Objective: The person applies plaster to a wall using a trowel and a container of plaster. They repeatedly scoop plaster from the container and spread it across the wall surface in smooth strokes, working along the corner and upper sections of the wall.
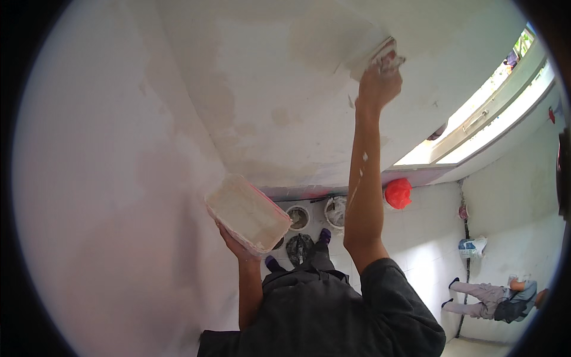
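Note:
My right hand (380, 86) is raised high and wrapped round the handle of a plastering trowel (361, 64). The trowel's blade lies against the white wall (250, 71), which carries damp, darker patches of filler. Lower and to the left, my left hand (239, 245) supports a rectangular tub (272, 204) from below and the side. Pale filler (247, 208) covers the face of the tub that I see. White smears mark my right forearm.
On the floor by my feet stand a bucket of grey material (298, 218), another white bucket (335, 212) and a dark bag (299, 249). A red bag (398, 193) lies to the right, below a window (476, 122). Another person (493, 300) is at the far right.

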A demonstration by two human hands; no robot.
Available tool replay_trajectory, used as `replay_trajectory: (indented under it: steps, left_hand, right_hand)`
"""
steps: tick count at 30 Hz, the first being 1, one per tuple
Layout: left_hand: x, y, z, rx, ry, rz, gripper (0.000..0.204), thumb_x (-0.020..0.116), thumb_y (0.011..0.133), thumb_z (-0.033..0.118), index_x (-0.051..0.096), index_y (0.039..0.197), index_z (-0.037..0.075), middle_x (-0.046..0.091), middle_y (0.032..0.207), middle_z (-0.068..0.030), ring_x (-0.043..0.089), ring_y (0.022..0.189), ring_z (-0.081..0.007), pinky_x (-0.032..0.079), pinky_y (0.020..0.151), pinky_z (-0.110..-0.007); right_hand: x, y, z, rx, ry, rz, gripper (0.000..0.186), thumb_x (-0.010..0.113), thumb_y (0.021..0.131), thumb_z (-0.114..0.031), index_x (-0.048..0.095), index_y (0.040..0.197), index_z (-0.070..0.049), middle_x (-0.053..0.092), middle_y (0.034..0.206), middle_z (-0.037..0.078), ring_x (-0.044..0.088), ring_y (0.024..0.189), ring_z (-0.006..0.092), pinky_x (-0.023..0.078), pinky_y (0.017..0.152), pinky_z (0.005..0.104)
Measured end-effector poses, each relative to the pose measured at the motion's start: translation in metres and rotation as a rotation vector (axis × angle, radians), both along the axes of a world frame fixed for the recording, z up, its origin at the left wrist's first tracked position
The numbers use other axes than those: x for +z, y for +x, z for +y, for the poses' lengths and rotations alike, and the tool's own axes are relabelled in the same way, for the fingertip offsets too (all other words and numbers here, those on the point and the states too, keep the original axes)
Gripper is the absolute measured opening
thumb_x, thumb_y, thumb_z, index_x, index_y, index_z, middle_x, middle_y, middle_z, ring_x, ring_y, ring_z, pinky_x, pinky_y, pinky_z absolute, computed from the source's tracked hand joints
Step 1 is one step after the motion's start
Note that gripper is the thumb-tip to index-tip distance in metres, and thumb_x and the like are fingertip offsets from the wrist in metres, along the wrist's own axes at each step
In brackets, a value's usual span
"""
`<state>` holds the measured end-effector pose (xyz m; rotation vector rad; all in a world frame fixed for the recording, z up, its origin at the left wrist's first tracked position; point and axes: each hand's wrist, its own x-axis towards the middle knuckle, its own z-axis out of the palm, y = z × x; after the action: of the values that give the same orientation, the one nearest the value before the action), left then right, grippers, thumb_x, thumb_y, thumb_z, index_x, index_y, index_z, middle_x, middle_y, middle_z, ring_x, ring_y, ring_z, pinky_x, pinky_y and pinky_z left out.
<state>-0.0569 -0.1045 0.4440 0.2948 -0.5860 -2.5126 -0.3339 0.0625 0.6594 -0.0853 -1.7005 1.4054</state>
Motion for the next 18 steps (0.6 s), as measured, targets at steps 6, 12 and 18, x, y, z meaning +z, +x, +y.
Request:
replay_trajectory:
  steps: [6, 12, 18]
  left_hand:
    - [-0.004, -0.032, 0.029, 0.076, -0.211, -0.117, 0.052, 0.027, 0.097, 0.047, 0.03, 0.138, 0.015, 0.042, 0.132, -0.0039, 0.045, 0.12, -0.0221, 0.043, 0.097, -0.041]
    - [0.014, -0.06, 0.047, -0.067, 0.026, 0.062, 0.052, 0.027, 0.097, 0.048, 0.032, 0.136, 0.015, 0.044, 0.13, -0.0036, 0.046, 0.118, -0.0216, 0.044, 0.096, -0.039]
    - [0.012, -0.134, 0.091, -0.069, 0.066, -0.039, 0.062, 0.033, 0.092, 0.055, 0.029, 0.139, 0.014, 0.034, 0.14, -0.0055, 0.033, 0.129, -0.0264, 0.032, 0.105, -0.042]
  right_hand:
    - [0.04, -0.024, -0.079, -0.484, 0.42, 0.364, 0.016, 0.054, 0.079, -0.015, 0.064, 0.073, -0.003, 0.063, 0.075, 0.015, 0.06, 0.066, 0.035, 0.044, 0.058, 0.0458]
    - [0.041, 0.013, -0.059, 0.204, 0.415, 0.102, 0.019, 0.059, 0.077, -0.016, 0.064, 0.084, 0.001, 0.06, 0.077, 0.018, 0.058, 0.076, 0.0373, 0.044, 0.067, 0.0471]
    - [0.076, -0.021, 0.024, -0.362, 0.731, 0.679, 0.026, 0.059, 0.074, -0.007, 0.063, 0.099, -0.007, 0.058, 0.104, 0.016, 0.061, 0.077, 0.0364, 0.051, 0.062, 0.0432]
